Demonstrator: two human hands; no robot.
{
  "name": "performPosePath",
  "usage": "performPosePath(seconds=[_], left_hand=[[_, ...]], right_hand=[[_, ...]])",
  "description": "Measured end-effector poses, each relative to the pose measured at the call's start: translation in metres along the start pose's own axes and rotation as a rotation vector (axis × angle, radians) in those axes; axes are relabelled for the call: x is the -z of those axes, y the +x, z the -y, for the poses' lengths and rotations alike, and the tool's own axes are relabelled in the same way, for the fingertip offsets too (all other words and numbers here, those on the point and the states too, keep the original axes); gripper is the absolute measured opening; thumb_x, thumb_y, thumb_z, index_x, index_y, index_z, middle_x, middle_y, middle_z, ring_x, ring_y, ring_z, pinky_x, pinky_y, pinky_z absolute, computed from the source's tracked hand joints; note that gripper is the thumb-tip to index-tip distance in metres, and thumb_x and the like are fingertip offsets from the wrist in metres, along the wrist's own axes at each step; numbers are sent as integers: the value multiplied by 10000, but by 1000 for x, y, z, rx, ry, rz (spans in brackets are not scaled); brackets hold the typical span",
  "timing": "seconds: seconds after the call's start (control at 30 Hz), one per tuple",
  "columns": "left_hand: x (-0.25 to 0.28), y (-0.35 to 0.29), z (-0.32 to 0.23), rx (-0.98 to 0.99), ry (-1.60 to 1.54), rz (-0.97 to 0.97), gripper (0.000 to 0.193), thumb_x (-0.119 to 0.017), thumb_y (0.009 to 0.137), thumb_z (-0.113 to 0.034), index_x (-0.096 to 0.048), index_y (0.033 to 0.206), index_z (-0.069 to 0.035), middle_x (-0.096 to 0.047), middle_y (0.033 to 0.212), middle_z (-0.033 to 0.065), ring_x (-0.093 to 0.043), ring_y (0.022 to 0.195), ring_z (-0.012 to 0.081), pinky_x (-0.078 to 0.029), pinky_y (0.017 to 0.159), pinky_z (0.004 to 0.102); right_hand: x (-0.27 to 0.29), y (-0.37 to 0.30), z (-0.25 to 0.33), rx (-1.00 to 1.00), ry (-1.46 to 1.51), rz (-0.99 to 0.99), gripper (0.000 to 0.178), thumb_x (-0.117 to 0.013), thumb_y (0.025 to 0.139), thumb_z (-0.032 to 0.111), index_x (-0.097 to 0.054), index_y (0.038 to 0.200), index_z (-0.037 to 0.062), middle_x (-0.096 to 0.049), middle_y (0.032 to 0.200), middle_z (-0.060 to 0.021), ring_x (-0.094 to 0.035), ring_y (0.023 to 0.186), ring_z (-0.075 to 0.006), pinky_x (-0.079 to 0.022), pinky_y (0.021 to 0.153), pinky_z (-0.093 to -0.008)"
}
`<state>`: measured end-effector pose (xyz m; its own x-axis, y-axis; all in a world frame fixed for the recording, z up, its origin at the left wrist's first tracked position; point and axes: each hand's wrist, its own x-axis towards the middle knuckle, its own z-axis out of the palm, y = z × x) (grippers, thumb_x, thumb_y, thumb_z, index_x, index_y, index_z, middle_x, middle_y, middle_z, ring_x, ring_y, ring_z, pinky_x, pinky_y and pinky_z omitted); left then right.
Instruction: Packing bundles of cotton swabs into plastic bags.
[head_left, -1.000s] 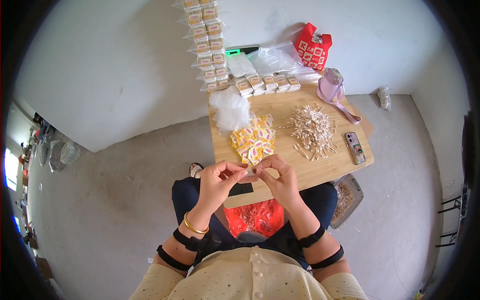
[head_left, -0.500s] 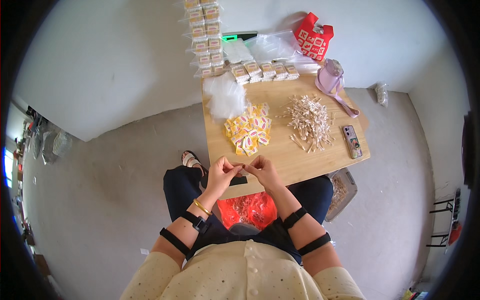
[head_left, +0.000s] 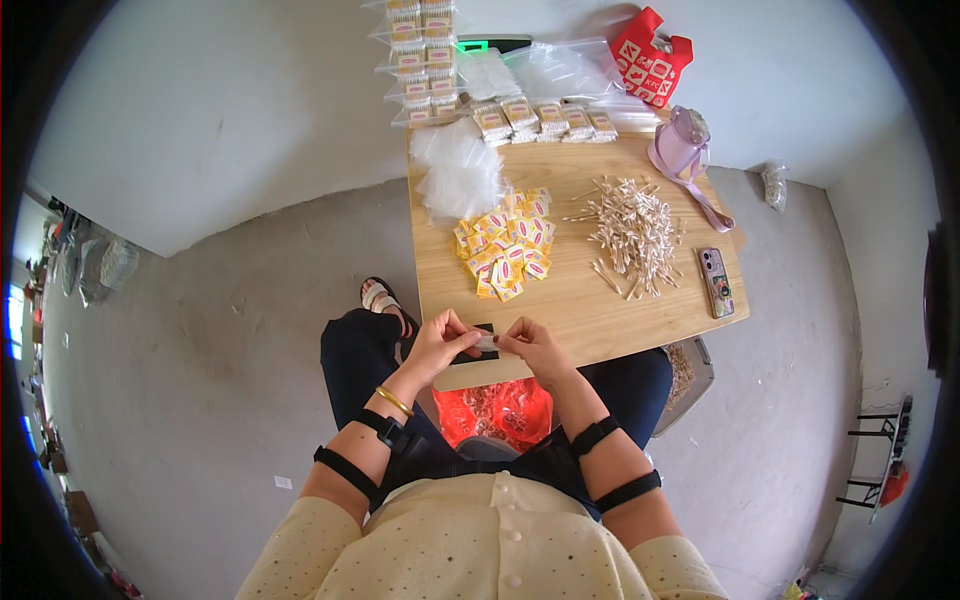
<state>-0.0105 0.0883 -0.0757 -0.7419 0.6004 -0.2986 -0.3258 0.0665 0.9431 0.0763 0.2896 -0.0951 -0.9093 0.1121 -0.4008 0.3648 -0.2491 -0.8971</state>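
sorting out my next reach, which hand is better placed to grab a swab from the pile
Probably the right hand: it is nearer the cotton swabs, which lie ahead and to its right; the left hand is farther off. Both hands hold a small pale item.

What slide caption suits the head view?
Left hand and right hand hold a small whitish item near yellow cards and cotton swabs.

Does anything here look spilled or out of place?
A small white scrap lies alone on the floor to the person's left, like dropped litter. The cotton swabs form a loose, untidy heap, but on the table.
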Motion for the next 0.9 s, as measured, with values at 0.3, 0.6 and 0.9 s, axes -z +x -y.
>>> performPosePath(seconds=[0.3, 0.6, 0.9], left_hand=[[-7, -10, -13, 53, -117, 23, 333, -642, 987, -78, -425, 1238, -55, -732, 1089, 151, -710, 777, 171, -556, 699, 270], [-8, -1, -1, 89, 33, 85, 413, -684, 967, -112, -429, 1287, -51, -726, 1101, 145, -713, 866, 174, -558, 737, 272], [-25, -9, 1, -289, 615, -30, 535, -835, 789, -108, -592, 1266, -92, -743, 1073, 80, -706, 875, 193, -534, 760, 292]], right_hand=[[-6, -3, 21, -14, -69, 127, 118, -729, 929, 119, -629, 929, 57, -620, 818, 12, -554, 778, -71, -437, 695, -229], [-3, -4, 15, 87, -242, 49, 122, -721, 922, 94, -641, 963, 11, -668, 860, -30, -612, 807, -109, -498, 743, -266], [-5, -19, 29, 276, -461, 16, 128, -713, 921, 89, -654, 990, -1, -695, 903, -56, -631, 820, -124, -497, 738, -274]])
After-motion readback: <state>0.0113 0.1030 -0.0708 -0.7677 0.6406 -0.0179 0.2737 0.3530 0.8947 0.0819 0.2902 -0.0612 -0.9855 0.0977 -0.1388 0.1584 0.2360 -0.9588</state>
